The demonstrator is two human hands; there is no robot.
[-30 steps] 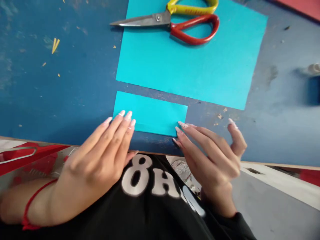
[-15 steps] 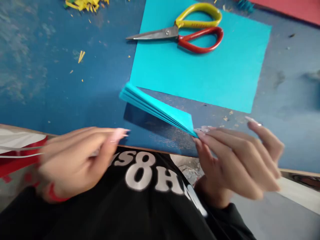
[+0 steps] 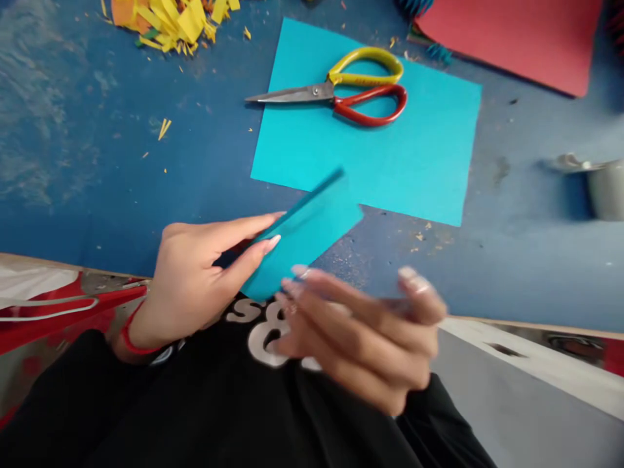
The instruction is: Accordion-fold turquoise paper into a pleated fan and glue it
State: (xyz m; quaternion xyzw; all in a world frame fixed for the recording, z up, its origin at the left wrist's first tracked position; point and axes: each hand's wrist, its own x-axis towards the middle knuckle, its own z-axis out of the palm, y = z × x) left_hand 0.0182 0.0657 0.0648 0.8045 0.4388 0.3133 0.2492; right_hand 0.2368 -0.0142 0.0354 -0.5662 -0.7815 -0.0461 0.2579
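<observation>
My left hand grips a folded piece of blue paper by its long left edge, thumb on top and fingers behind. The paper slants up to the right, above the table's front edge. Just right of its lower end is my right hand, smeared by motion, with fingers bent; whether it touches the paper I cannot tell. Beyond them a flat blue sheet lies on the table, and scissors with one yellow and one red handle rest across it, blades pointing left.
Yellow and orange paper scraps are heaped at the far left. Red sheets lie at the far right beside blue fringed paper. A grey object stands at the right edge of the blue table.
My left hand has moved right and taken hold of the folded paper. My right hand has let go of its end and shifted left. The paper has turned, and the view has shifted.
</observation>
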